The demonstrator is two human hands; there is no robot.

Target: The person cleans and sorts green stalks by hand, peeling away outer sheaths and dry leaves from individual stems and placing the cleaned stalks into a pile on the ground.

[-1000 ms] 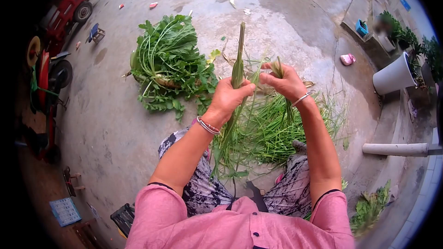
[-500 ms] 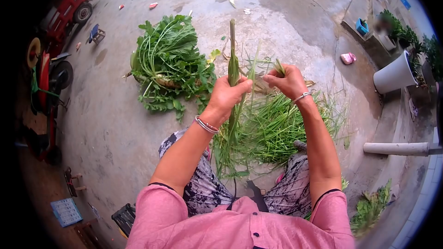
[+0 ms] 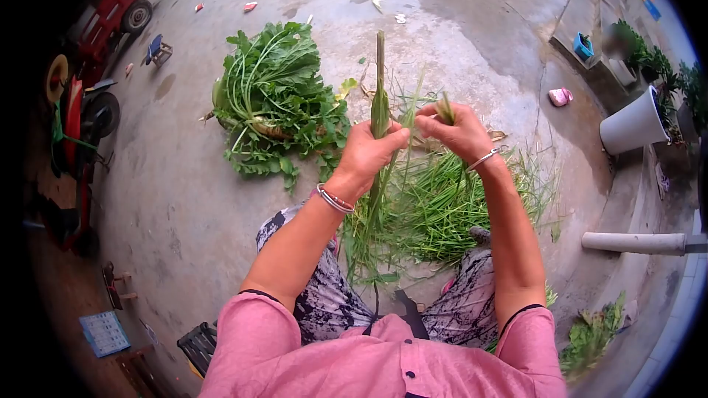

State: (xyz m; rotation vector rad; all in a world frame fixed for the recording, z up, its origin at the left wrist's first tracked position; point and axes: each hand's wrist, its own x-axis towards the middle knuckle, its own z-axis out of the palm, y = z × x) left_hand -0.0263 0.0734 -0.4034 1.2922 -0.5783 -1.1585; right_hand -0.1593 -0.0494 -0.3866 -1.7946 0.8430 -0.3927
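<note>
My left hand [image 3: 371, 149] is closed round a long green-brown stalk [image 3: 380, 96] that stands upright, with thin leaves [image 3: 377, 190] trailing below the fist. Beside it on the right, my right hand [image 3: 455, 131] is pinched on a bunched green leaf piece [image 3: 445, 109] whose end sticks up above the fingers. Thumb and fingertips of the two hands are close together. Below the hands a loose heap of cut green grass [image 3: 446, 206] lies on the concrete between my feet. A pile of leafy radish greens [image 3: 276, 96] with pale roots lies ahead to the left.
A red three-wheeled cart [image 3: 110, 26] and a red machine [image 3: 77, 125] stand at the left. On the right are a white bucket [image 3: 633, 121], a white pipe [image 3: 634, 243] and a pink object [image 3: 560, 96]. More leaves [image 3: 594, 335] lie low on the right.
My right hand has come slightly left, closer to my left hand, and its fingers have turned. The left hand still grips the upright stalk. The view has shifted slightly.
</note>
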